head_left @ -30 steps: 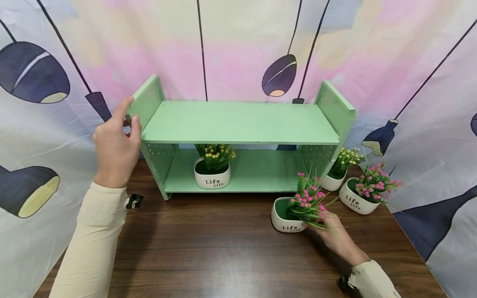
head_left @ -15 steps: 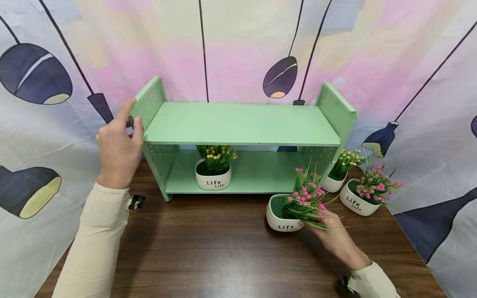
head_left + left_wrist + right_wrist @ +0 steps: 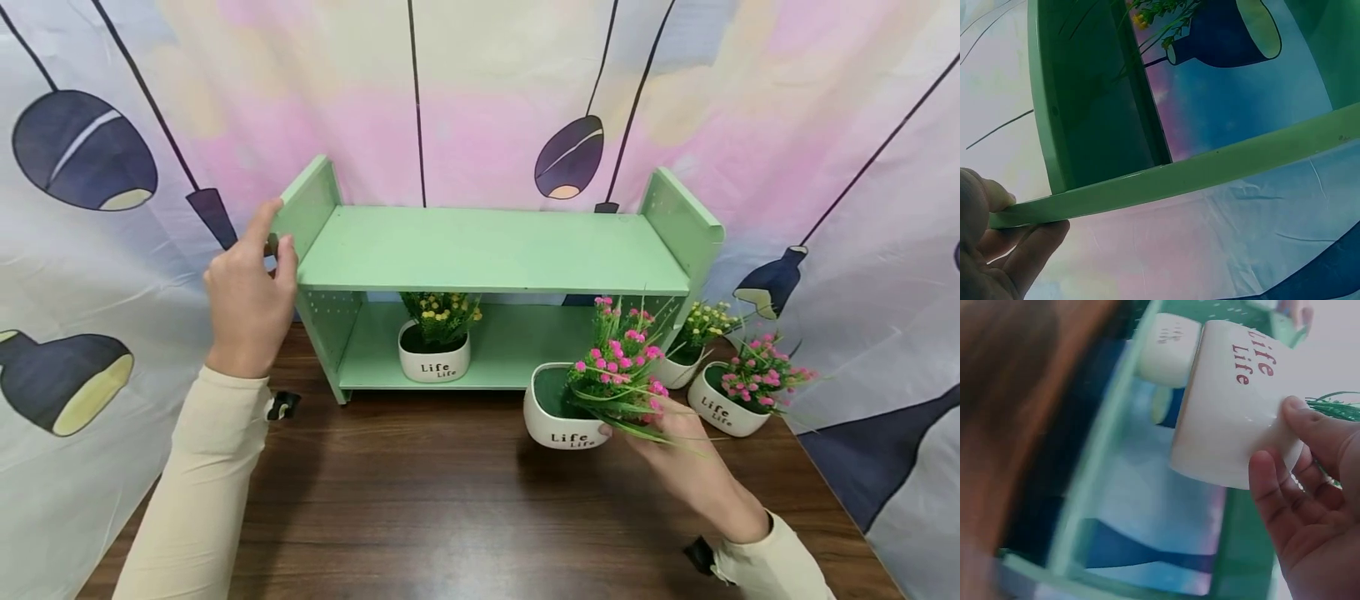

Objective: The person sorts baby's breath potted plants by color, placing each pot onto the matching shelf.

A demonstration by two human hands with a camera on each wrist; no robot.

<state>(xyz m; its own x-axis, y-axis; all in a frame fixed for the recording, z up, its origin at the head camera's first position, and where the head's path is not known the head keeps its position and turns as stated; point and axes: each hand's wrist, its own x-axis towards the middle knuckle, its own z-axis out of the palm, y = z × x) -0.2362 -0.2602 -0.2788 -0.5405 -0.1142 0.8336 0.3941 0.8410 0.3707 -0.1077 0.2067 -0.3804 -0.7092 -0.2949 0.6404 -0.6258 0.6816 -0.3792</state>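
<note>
My right hand (image 3: 686,454) grips the right end of a white "Life" flower pot (image 3: 566,417) with pink flowers (image 3: 618,362), held just above the table in front of the green shelf (image 3: 495,250). In the right wrist view the thumb presses one face of the pot (image 3: 1235,419) and the fingers lie against its underside. At the shelf's left side panel (image 3: 309,204), my left hand (image 3: 251,296) pinches the edge between thumb and fingers, as the left wrist view shows. On the lower board stands another white pot (image 3: 435,362) with yellow flowers.
Right of the shelf, a white pot with yellow flowers (image 3: 701,325) and one with pink flowers (image 3: 731,408) stand on the brown wooden table (image 3: 442,500). Behind everything hangs a patterned cloth (image 3: 495,100).
The right hand has lifted the pink-flowered pot off the table and brought it a little left, toward the shelf. The left hand keeps its hold on the side panel.
</note>
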